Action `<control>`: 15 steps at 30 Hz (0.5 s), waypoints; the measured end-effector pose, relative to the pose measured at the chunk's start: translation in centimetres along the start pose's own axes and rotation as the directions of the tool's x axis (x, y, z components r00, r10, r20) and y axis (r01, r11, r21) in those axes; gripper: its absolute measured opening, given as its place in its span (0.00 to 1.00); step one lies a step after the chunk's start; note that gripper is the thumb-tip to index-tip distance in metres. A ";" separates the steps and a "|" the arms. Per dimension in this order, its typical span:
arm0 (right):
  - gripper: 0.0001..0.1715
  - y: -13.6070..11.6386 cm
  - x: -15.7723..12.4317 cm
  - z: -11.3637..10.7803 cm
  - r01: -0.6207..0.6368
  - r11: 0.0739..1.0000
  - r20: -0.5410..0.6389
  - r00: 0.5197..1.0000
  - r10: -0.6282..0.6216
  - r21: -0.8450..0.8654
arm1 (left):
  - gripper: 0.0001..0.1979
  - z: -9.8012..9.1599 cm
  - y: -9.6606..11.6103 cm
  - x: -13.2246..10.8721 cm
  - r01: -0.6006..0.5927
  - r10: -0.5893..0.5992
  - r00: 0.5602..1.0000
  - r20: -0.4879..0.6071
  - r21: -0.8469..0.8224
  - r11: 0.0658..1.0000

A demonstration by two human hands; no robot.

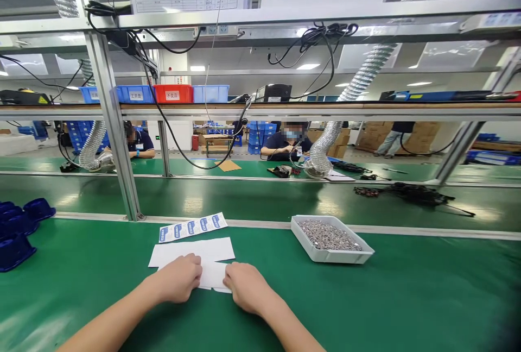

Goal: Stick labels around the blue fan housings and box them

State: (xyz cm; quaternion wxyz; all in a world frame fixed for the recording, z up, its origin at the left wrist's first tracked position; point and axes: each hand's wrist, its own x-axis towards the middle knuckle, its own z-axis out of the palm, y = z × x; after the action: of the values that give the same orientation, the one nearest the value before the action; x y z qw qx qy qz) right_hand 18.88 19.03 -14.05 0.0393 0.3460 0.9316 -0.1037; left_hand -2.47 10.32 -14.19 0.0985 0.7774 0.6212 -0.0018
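On the green table, my left hand (182, 277) is closed at the left part of a white paper strip (213, 276). My right hand (246, 287) grips the strip's right end, fingers pressed together. Both hands rest low over the table, a short gap of paper showing between them. Just beyond them lies another white paper sheet (203, 250), partly under or against the nearer one. Farther back is a strip of labels with blue print (193, 228). The undersides of my fingers are hidden.
A white tray (340, 256) of small metal parts sits right of my hands. Dark blue bins (16, 249) stand at the far left. A metal post (116, 140) rises behind the table's back edge. Across the line, two people sit working, with cables on the far surface.
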 end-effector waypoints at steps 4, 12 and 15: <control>0.17 0.2 0.3 0.2 0.008 1.000 -0.008 1.000 -0.008 0.024 | 0.05 -0.4 -0.7 0.3 -0.002 0.000 0.998 0.059 0.026 1.000; 0.13 1.7 -0.8 -0.5 0.028 0.996 -0.006 1.000 -0.027 0.089 | 0.05 1.0 1.1 1.3 -0.060 0.060 0.998 0.000 -0.037 0.998; 0.10 1.5 -1.0 -0.3 0.106 0.987 -0.021 0.994 -0.104 0.120 | 0.06 1.6 2.6 1.6 -0.075 0.074 0.997 -0.024 -0.066 0.995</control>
State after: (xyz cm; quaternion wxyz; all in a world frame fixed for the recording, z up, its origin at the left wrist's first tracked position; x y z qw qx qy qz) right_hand 20.61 19.59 -13.85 0.0060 0.2991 0.9408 -0.1593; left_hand 0.62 11.10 -15.58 0.1177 0.7962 0.5926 0.0308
